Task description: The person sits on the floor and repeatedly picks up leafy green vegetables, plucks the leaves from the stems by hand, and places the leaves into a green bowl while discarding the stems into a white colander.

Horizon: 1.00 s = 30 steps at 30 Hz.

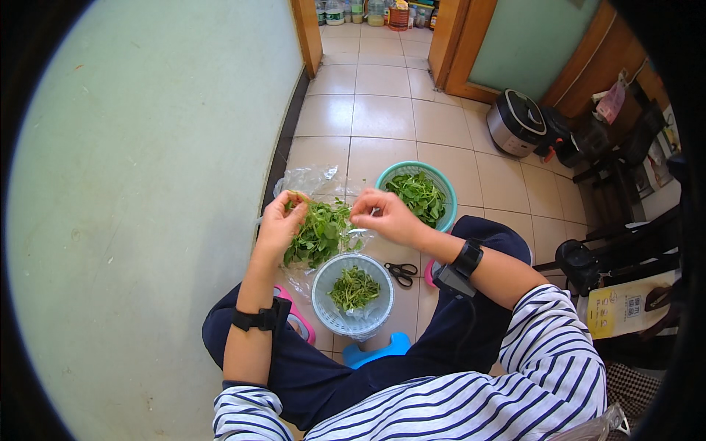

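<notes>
My left hand [282, 220] is above the left side of a pile of leafy greens [319, 237], with a thin green stem pinched at its fingertips. The pile lies on a clear plastic bag [306, 179] on the floor. To its right, my right hand [389, 216] has thumb and fingers drawn together; blur hides whether anything is between them. Just beyond that hand stands a teal plastic colander [454, 195] holding picked leaves [417, 195]. Nearer me, a pale blue basket [353, 326] lined with clear plastic contains stems and trimmings [354, 289].
Black-handled scissors [405, 274] lie right of the pale basket. A blue plastic stool [380, 351] shows between my legs. A green wall [165, 193] bounds the left side. A rice cooker [517, 124] stands on the floor at right, and several bottles [376, 12] line the far doorway.
</notes>
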Motion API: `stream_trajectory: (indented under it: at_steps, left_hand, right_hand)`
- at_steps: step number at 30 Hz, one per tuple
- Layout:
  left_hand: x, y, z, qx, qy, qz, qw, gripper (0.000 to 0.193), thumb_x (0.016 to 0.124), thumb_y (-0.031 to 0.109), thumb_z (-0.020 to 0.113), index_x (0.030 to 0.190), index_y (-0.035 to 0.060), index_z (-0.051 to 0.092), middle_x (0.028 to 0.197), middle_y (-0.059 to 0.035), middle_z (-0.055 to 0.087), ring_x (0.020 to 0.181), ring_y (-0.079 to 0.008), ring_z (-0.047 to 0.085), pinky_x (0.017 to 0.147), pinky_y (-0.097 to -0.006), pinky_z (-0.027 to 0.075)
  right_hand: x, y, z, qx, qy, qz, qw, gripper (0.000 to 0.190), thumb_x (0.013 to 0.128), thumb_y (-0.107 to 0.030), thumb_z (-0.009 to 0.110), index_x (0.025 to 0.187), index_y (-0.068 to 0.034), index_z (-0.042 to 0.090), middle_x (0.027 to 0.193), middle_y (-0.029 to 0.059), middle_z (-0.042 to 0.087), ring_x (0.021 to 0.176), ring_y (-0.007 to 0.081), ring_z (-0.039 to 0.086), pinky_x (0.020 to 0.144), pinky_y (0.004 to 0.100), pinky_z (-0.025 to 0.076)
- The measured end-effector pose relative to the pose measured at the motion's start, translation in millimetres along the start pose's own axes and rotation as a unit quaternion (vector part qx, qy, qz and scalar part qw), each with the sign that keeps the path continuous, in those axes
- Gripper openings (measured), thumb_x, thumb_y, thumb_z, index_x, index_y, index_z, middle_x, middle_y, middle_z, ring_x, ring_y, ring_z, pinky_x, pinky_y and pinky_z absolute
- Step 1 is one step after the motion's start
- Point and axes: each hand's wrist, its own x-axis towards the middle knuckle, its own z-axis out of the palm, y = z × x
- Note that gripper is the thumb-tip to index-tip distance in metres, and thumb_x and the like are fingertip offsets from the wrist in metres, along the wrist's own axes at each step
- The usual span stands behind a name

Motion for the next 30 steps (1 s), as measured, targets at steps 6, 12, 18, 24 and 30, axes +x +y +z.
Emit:
stream_trajectory:
  at_steps: [6, 12, 18, 24, 30]
  left_hand:
    - [2, 3, -9, -0.041, 0.026, 0.000, 0.999, 0.010, 0.090, 0.016, 0.060, 0.098, 0.0105, 0.057, 0.079, 0.0053, 0.047, 0.065, -0.0034, 0.044, 0.051, -0.0174, 0.033]
    - [0, 6, -6, -0.043, 0.004, 0.000, 0.999, 0.012, 0.090, 0.016, 0.061, 0.099, 0.0096, 0.057, 0.080, 0.0050, 0.049, 0.065, -0.0033, 0.044, 0.051, -0.0174, 0.034]
    - [-1, 4, 0, -0.043, -0.027, -0.015, 0.999, 0.012, 0.091, 0.015, 0.060, 0.100, 0.0091, 0.056, 0.076, 0.0052, 0.049, 0.063, -0.0031, 0.044, 0.052, -0.0171, 0.034]
    - [-5, -1, 15, -0.028, -0.096, -0.041, 0.994, 0.010, 0.091, 0.017, 0.059, 0.097, 0.0095, 0.057, 0.072, 0.0066, 0.049, 0.060, -0.0015, 0.043, 0.050, -0.0166, 0.032]
    - [-7, -3, 23, -0.008, -0.097, -0.035, 0.995, 0.009, 0.091, 0.015, 0.059, 0.096, 0.0078, 0.058, 0.076, 0.0052, 0.053, 0.063, -0.0017, 0.045, 0.053, -0.0167, 0.035]
  right_hand:
    - [-33, 37, 43, -0.236, -0.327, 0.069, 0.913, 0.041, 0.074, -0.015, 0.072, 0.113, -0.003, 0.063, 0.102, 0.0160, 0.066, 0.083, 0.0276, 0.064, 0.073, 0.0368, 0.050]
    - [-18, 41, 32, -0.183, -0.250, 0.110, 0.945, 0.027, 0.077, -0.015, 0.068, 0.101, -0.003, 0.067, 0.091, 0.0155, 0.068, 0.080, 0.0288, 0.066, 0.071, 0.0370, 0.051]
    - [3, 0, 16, -0.065, 0.009, 0.040, 0.997, 0.021, 0.080, -0.018, 0.069, 0.095, -0.003, 0.067, 0.074, 0.0094, 0.064, 0.061, 0.0159, 0.056, 0.057, 0.0296, 0.046]
    - [8, -10, 19, -0.046, 0.015, -0.021, 0.999, 0.018, 0.079, -0.016, 0.071, 0.092, -0.003, 0.067, 0.071, 0.0067, 0.062, 0.059, 0.0118, 0.053, 0.055, 0.0268, 0.043]
    - [11, 6, 24, -0.162, 0.019, -0.060, 0.985, 0.016, 0.079, -0.017, 0.067, 0.083, -0.002, 0.064, 0.071, 0.0095, 0.063, 0.060, 0.0185, 0.058, 0.056, 0.0312, 0.045]
